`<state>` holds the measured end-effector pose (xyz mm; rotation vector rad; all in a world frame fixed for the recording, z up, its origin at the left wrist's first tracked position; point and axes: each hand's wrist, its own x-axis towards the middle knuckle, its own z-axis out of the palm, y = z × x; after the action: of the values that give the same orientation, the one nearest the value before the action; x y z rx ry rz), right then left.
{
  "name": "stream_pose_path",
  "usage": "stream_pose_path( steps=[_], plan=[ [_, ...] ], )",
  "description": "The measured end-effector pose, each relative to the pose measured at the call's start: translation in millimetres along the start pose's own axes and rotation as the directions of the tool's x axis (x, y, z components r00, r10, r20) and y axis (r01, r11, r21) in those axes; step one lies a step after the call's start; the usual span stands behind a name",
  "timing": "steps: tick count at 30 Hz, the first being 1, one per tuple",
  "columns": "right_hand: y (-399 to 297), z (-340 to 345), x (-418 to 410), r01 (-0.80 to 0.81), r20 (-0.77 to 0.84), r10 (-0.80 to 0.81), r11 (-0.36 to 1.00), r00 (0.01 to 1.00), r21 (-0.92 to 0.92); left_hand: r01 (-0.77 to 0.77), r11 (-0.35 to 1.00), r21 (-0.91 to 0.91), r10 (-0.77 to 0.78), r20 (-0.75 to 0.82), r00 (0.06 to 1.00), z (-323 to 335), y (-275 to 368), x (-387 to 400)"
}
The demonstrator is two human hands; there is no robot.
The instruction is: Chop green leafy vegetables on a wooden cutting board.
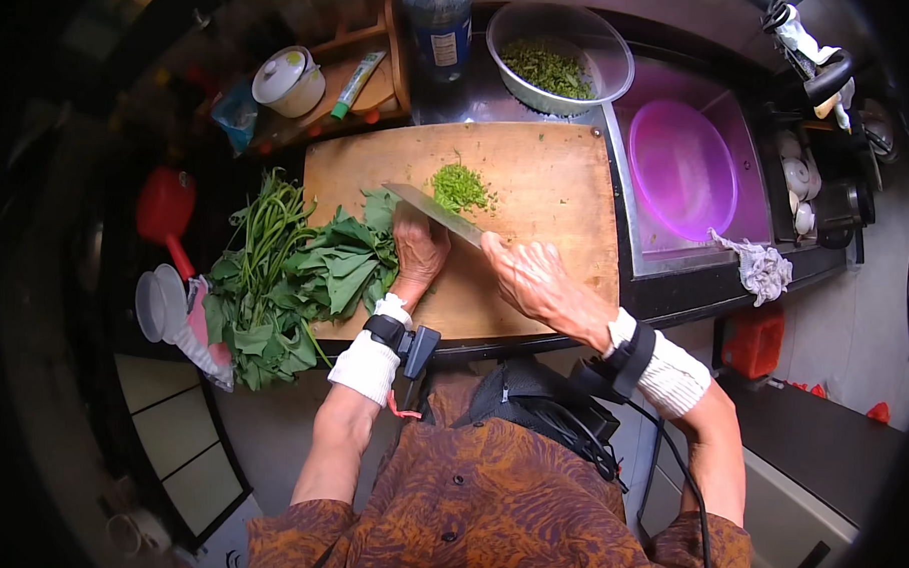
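My right hand (533,279) grips a kitchen knife (434,211), its broad blade slanting up and left across the wooden cutting board (534,163). Beside the blade, my left hand (420,249) is closed on leafy greens (343,261) at the board's left part; its fingertips are partly hidden behind the knife. Finely chopped green stems (459,188) lie in a small heap just beyond the blade. A pile of long-stemmed greens (271,277) spreads over the board's left edge onto the counter.
Behind the board stand a clear bowl (557,101) of chopped greens and a blue bottle (438,39). At right, a pink-purple basin (684,170) sits in the sink, with a rag (761,271) on its front edge. A lidded pot (289,83) and a red scoop (166,205) are at left.
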<state>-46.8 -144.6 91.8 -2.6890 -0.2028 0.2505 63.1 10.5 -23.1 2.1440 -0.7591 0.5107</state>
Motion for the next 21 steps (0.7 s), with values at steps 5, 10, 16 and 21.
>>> stream_pose_path(
  steps=[5, 10, 16, 21],
  plan=[
    [12, 22, 12, -0.001, -0.065, 0.002, 1.0, 0.998, 0.014, -0.02, 1.0, 0.009, 0.02, -0.027, 0.999, 1, 1, 4],
    [10, 29, 35, 0.07, -0.168, -0.073, 0.997, 0.983, -0.025, 0.04, 0.999, 0.024, -0.041, 0.044, 0.998, 2, -1, -2],
    [6, 7, 4, 0.024, -0.08, -0.022, 1.0, 0.997, 0.017, 0.004, 0.999, -0.036, -0.005, -0.012, 1.0, 3, -2, -1],
    [9, 11, 12, 0.027, -0.006, -0.027, 0.998, 1.0, 0.064, -0.002, 1.0, 0.01, 0.001, 0.018, 1.0, -1, -2, -2]
  ],
)
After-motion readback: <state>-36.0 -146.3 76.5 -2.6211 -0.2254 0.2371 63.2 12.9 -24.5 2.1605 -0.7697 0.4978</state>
